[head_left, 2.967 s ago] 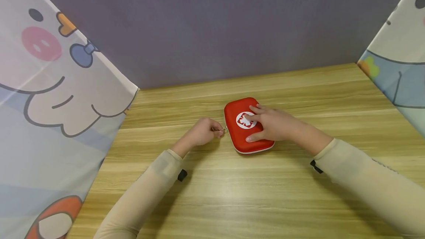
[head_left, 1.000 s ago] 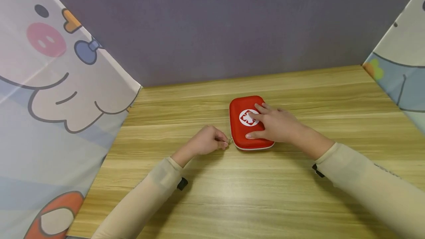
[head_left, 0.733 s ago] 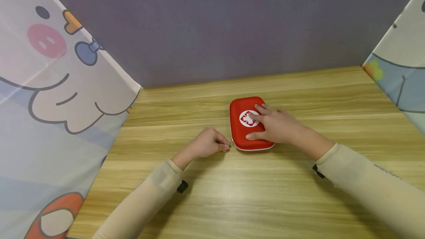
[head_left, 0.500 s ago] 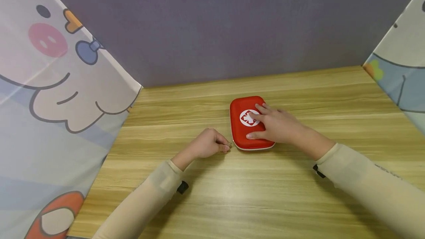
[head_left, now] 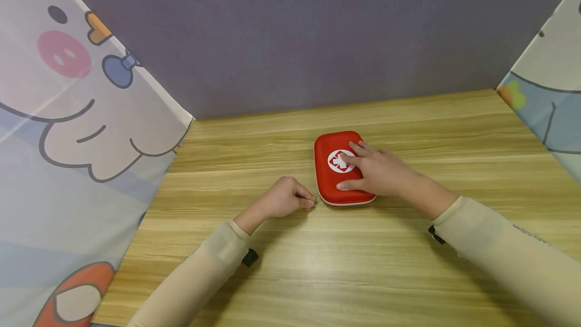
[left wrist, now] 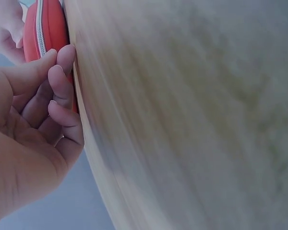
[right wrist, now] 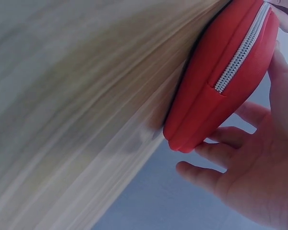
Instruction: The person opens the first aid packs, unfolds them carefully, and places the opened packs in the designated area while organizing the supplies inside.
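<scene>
A red hard-shell first-aid case [head_left: 328, 183] with a white round emblem [head_left: 340, 161] lies flat on the wooden table. At its near left corner, the thumb and forefinger of my left hand [head_left: 283, 198] pinch the small zipper pull [head_left: 316, 198], mostly covered by the fingertips. My right hand [head_left: 383, 171] rests with spread fingers on the lid's right half. The left wrist view shows the pinch right at the silver zipper [left wrist: 39, 28]. In the right wrist view, closed zipper teeth [right wrist: 239, 57] run along the case's side, and the fingers lie over the lid.
The wood-grain table [head_left: 281, 271] extends around the case on every side. A grey-purple wall [head_left: 290, 39] stands behind it. Cartoon-printed cloth panels [head_left: 104, 140] border the left and right. Both forearms wear beige sleeves [head_left: 209, 261] with small black pieces at the wrists.
Over three seconds my left hand has drawn the zipper pull along the case's left side to the near corner. The case has turned slightly. In the last half second little has moved.
</scene>
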Motion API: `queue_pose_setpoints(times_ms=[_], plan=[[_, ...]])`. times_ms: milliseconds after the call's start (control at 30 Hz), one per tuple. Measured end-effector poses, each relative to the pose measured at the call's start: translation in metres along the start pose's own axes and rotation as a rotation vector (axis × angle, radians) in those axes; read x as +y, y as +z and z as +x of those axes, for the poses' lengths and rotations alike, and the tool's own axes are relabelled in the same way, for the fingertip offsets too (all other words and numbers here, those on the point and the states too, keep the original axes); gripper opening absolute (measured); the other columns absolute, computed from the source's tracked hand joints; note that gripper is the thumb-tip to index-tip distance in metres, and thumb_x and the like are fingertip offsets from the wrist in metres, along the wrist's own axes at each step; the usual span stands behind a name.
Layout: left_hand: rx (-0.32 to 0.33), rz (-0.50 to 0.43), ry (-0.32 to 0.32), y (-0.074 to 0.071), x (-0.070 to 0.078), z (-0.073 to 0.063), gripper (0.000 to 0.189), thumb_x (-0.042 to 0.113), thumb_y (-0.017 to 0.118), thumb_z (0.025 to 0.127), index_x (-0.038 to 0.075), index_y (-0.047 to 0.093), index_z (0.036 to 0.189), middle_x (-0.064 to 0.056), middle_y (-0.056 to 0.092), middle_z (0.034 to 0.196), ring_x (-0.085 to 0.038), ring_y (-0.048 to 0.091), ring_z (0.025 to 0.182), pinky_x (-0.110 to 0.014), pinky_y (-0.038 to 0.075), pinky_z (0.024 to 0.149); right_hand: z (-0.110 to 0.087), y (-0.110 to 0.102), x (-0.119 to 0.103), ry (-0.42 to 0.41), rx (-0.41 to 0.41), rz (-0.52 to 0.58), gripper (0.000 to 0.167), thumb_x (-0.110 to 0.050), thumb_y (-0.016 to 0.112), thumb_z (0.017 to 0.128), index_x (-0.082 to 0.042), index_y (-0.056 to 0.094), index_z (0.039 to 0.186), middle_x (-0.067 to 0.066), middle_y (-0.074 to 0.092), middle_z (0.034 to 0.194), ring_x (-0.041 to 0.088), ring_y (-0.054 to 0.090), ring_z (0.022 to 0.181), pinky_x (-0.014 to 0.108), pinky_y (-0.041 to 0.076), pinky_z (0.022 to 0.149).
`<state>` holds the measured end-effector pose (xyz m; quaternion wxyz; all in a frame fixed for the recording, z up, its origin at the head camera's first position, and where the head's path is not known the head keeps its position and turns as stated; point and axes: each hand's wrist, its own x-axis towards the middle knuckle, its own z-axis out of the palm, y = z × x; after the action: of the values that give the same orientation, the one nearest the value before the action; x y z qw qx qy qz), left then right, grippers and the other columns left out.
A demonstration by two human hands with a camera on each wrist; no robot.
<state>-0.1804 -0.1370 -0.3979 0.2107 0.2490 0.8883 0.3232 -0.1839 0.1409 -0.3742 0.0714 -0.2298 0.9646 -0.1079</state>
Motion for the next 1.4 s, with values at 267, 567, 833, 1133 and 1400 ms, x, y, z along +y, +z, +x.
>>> queue_pose_setpoints(times_ms=[267,567,833,1133,1400], plan=[[-0.005,-0.006,-0.019,0.002,0.006,-0.004,0.011,0.009,0.078,0.096,0.009,0.087,0.101,0.000,0.083,0.087,0.003,0.065,0.080,-0.017,0.052,0.075,0.002,0.001,0.000,0.007,-0.011,0.034,0.089,-0.066,0.069,0.095,-0.011,0.046,0.162,0.028,0.028,0.171,0.051,0.024,0.160,0.069,0.031,0.124],[-0.003,-0.002,-0.024,0.011,0.014,-0.009,0.010,0.008,0.079,0.095,0.010,0.088,0.099,0.000,0.083,0.086,0.002,0.064,0.078,-0.017,0.050,0.071,0.001,0.001,-0.002,0.018,-0.030,0.092,0.090,-0.062,0.071,0.096,-0.010,0.043,0.163,0.028,0.023,0.173,0.051,0.018,0.162,0.069,0.035,0.122],[-0.016,0.012,0.035,0.020,0.021,-0.011,0.009,0.008,0.080,0.094,0.012,0.088,0.096,0.002,0.083,0.090,0.004,0.063,0.078,-0.016,0.050,0.074,0.002,0.001,-0.002,0.010,-0.030,0.137,0.089,-0.056,0.074,0.096,-0.006,0.042,0.163,0.031,0.021,0.173,0.054,0.016,0.161,0.069,0.031,0.124],[0.014,-0.003,0.005,0.023,0.022,-0.014,0.009,0.008,0.080,0.093,0.013,0.088,0.096,0.002,0.083,0.090,0.002,0.065,0.080,-0.017,0.052,0.074,0.004,0.004,-0.002,-0.001,-0.023,0.136,0.089,-0.056,0.074,0.096,-0.005,0.043,0.162,0.032,0.022,0.172,0.055,0.016,0.161,0.068,0.029,0.125],[0.083,0.014,-0.103,0.014,0.021,-0.016,0.011,0.009,0.077,0.096,0.011,0.087,0.096,0.001,0.082,0.087,-0.002,0.060,0.075,-0.019,0.048,0.068,-0.002,-0.006,-0.015,0.031,-0.025,-0.083,0.090,-0.067,0.066,0.097,-0.002,0.050,0.158,0.041,0.040,0.159,0.061,0.041,0.147,0.068,0.048,0.111]])
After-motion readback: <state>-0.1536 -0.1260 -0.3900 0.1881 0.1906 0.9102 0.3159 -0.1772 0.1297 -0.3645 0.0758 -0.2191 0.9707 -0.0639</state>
